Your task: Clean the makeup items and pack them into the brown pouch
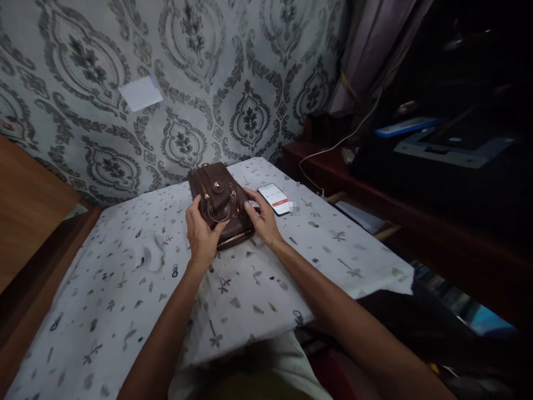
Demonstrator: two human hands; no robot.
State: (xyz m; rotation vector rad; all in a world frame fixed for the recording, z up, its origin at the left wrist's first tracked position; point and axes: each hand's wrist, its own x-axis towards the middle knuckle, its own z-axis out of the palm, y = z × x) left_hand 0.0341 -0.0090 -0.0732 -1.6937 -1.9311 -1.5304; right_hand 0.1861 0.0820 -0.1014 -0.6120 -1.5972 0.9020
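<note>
A dark brown leather bag (221, 194) with gold zips, a round gold clasp and a handle lies flat on the cloth-covered table. My left hand (202, 232) grips its near left edge, thumb over the top by the handle. On the bag's right side rests my right hand (262, 218), its thumb and fingers holding that edge. Just right of the bag, a phone (273, 199) with a lit white screen and a red bar lies close beyond my right hand.
The table's printed white cloth (250, 278) has a crumpled white piece (150, 254) at left. A patterned wall stands behind, with a white card (140, 93) on it. To the right are a dark red desk (320, 166), a white cable (353, 132) and an open drawer.
</note>
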